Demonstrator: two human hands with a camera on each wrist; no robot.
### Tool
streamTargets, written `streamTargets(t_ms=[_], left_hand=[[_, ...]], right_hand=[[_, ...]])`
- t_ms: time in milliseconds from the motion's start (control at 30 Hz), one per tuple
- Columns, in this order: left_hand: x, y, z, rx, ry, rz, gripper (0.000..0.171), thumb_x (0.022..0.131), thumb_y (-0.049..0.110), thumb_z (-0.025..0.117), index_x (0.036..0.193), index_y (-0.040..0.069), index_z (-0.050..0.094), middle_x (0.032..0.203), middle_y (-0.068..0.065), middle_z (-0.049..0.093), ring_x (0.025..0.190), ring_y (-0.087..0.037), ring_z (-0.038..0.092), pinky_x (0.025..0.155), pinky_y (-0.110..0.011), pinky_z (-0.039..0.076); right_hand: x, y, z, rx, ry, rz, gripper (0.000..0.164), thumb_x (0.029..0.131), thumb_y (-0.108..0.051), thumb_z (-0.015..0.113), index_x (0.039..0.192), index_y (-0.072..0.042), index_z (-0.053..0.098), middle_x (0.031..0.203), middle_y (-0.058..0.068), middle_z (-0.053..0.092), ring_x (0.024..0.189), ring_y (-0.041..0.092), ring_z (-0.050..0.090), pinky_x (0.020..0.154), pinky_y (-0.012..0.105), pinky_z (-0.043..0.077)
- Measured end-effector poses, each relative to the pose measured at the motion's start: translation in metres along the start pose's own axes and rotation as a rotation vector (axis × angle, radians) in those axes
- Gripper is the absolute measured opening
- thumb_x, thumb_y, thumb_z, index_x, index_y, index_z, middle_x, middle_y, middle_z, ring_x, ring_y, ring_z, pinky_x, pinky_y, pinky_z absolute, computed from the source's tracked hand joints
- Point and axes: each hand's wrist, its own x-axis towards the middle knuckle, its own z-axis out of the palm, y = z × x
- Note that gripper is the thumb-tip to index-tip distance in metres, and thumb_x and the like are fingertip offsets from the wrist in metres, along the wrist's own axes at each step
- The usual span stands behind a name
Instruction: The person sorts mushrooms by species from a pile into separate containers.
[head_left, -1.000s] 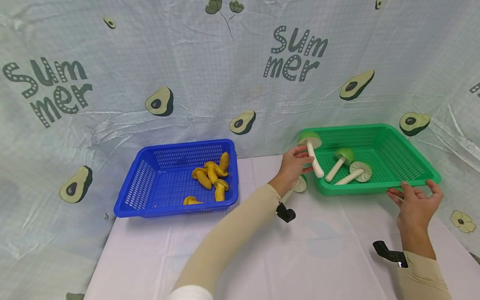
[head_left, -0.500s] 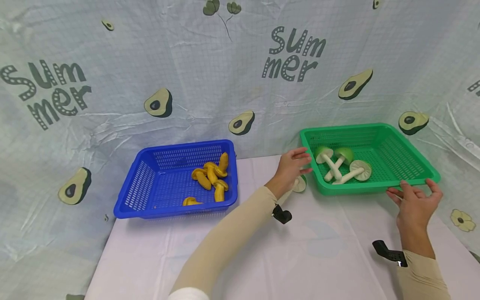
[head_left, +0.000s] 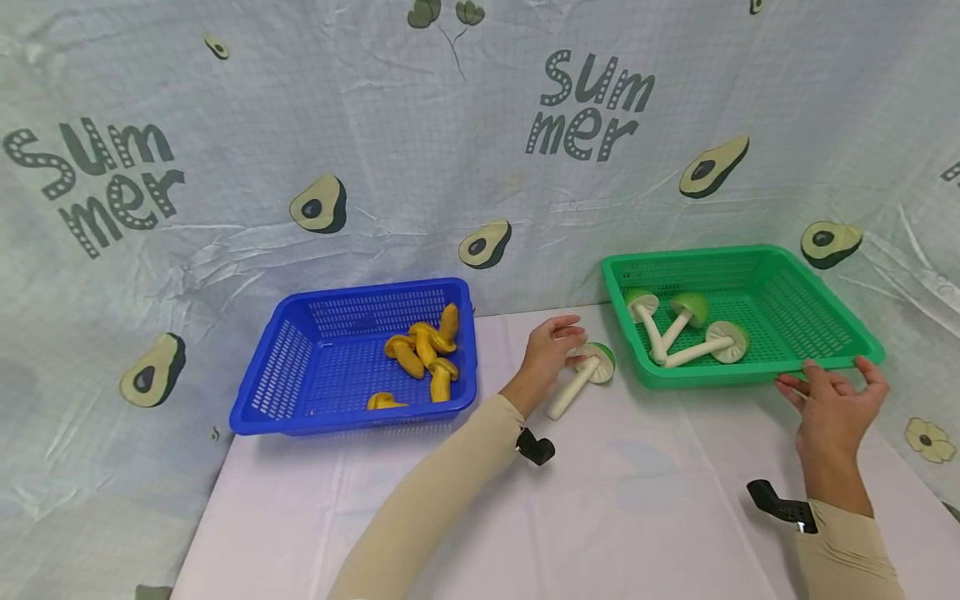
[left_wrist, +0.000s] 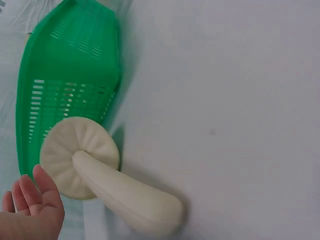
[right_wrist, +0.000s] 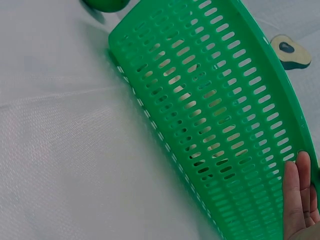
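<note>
My left hand [head_left: 551, 354] is beside a toy mushroom [head_left: 576, 387] with a green cap and white stem, which lies on the white table. Its fingers are relaxed and loosely bent near the cap, holding nothing; in the left wrist view the fingertips [left_wrist: 42, 175] appear by the cap's pale underside. My right hand [head_left: 832, 417] holds the front right rim of a green basket [head_left: 720, 379], with fingertips on top of the rim and others below it. Several green-capped mushrooms [head_left: 720, 342] lie inside at the basket's left.
Left of my left hand stands a blue basket [head_left: 300, 425] with several yellow mushrooms [head_left: 422, 342] at its right side. A printed cloth [head_left: 405, 150] with avocados hangs behind the table [head_left: 637, 508].
My left hand let go of a green-capped mushroom inside the green basket. It then moved left and down to the mushroom on the table. My right hand stays on the rim.
</note>
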Motion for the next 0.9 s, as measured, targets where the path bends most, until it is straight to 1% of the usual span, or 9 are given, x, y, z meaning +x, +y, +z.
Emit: streamTargets(t_ms=[133, 333, 467, 600, 700, 833, 900], left_hand=[[-0.003, -0.009, -0.012, 0.014, 0.016, -0.016, 0.033, 0.093, -0.002, 0.068, 0.125, 0.003, 0.066, 0.104, -0.006, 0.067, 0.087, -0.012, 0.065, 0.088, -0.046, 0.058], [-0.004, -0.022, -0.025, 0.054, 0.023, -0.035, 0.041, 0.093, -0.001, 0.068, 0.132, -0.004, 0.06, 0.102, -0.005, 0.067, 0.086, -0.011, 0.064, 0.092, -0.049, 0.056], [-0.007, -0.027, -0.028, 0.116, 0.035, -0.052, 0.04, 0.092, 0.003, 0.071, 0.13, -0.002, 0.063, 0.099, -0.002, 0.066, 0.085, -0.013, 0.064, 0.085, -0.043, 0.059], [-0.012, -0.032, -0.03, 0.193, 0.024, -0.06, 0.038, 0.092, 0.006, 0.071, 0.129, 0.0, 0.064, 0.1, -0.003, 0.066, 0.088, -0.017, 0.066, 0.076, -0.033, 0.059], [-0.015, -0.034, -0.031, 0.28, 0.003, -0.041, 0.037, 0.09, 0.005, 0.071, 0.127, 0.001, 0.065, 0.102, -0.005, 0.067, 0.087, -0.016, 0.065, 0.072, -0.027, 0.056], [-0.018, -0.036, -0.031, 0.429, -0.021, 0.006, 0.036, 0.087, 0.005, 0.074, 0.122, 0.003, 0.067, 0.104, -0.007, 0.069, 0.083, -0.011, 0.063, 0.073, -0.023, 0.051], [-0.019, -0.037, -0.03, 0.499, -0.033, 0.028, 0.036, 0.086, 0.005, 0.075, 0.12, 0.004, 0.067, 0.103, -0.007, 0.069, 0.083, -0.01, 0.063, 0.074, -0.022, 0.051]], right_hand=[[0.001, 0.001, -0.001, -0.005, -0.001, -0.002, 0.073, 0.089, -0.004, 0.076, 0.139, -0.027, 0.029, 0.094, 0.006, 0.054, 0.058, 0.023, 0.072, 0.056, 0.032, 0.06], [0.002, 0.002, -0.001, -0.003, 0.004, -0.009, 0.072, 0.089, -0.002, 0.076, 0.138, -0.027, 0.029, 0.092, 0.006, 0.054, 0.057, 0.024, 0.072, 0.056, 0.032, 0.06], [0.002, 0.001, -0.001, 0.005, 0.012, -0.001, 0.072, 0.088, -0.002, 0.076, 0.138, -0.027, 0.03, 0.092, 0.007, 0.053, 0.056, 0.025, 0.072, 0.055, 0.033, 0.059], [0.003, 0.0, -0.001, 0.027, 0.008, 0.006, 0.073, 0.088, 0.0, 0.076, 0.138, -0.027, 0.03, 0.092, 0.007, 0.053, 0.055, 0.026, 0.071, 0.054, 0.034, 0.059], [0.003, 0.001, -0.001, 0.036, 0.002, 0.003, 0.073, 0.088, 0.001, 0.076, 0.137, -0.027, 0.03, 0.091, 0.007, 0.053, 0.055, 0.026, 0.071, 0.054, 0.034, 0.059], [0.003, 0.001, -0.001, 0.036, 0.01, 0.001, 0.073, 0.088, 0.001, 0.076, 0.138, -0.027, 0.03, 0.091, 0.008, 0.053, 0.055, 0.026, 0.071, 0.054, 0.034, 0.059], [0.003, 0.0, 0.0, 0.036, 0.016, 0.0, 0.074, 0.088, 0.001, 0.076, 0.138, -0.027, 0.03, 0.092, 0.008, 0.053, 0.055, 0.026, 0.071, 0.054, 0.034, 0.059]])
